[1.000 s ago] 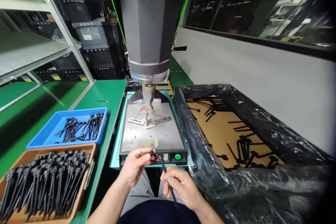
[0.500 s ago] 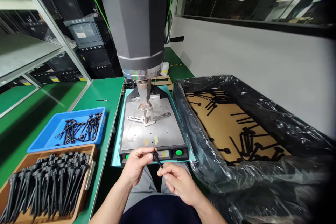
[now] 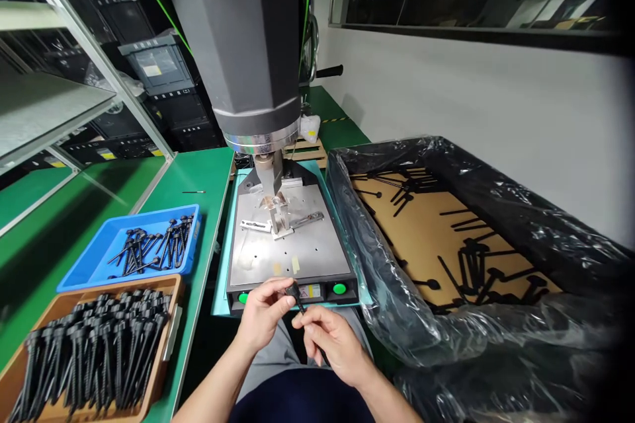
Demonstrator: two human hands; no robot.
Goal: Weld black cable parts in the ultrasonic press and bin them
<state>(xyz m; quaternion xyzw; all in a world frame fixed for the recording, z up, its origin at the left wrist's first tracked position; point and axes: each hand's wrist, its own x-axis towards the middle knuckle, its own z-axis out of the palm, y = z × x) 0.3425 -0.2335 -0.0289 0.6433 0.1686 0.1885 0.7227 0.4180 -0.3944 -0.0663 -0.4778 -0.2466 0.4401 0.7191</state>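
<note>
One black part [image 3: 294, 291] with a round head and a thin stem is held between both hands, in front of the machine's base. My left hand [image 3: 265, 314] pinches its head end. The fingers of my right hand [image 3: 330, 340] are closed round the stem, whose lower end shows below them. Beyond the hands lies the metal plate [image 3: 262, 258] with a small metal fixture [image 3: 280, 218] on it, under the pointed tip [image 3: 269, 175] of the machine head.
At the left stand a blue tray [image 3: 94, 268] and a brown bin [image 3: 173, 304] full of black parts. A large plastic-lined box [image 3: 401, 225] with similar parts is at the right. Green buttons [image 3: 339, 288] flank the base front. A shelf rack [image 3: 94, 46] rises upper left.
My right hand has turned slightly and shifted along the stem, so that the stem's lower end now shows. My left hand still pinches the head. The camera view has moved a little.
</note>
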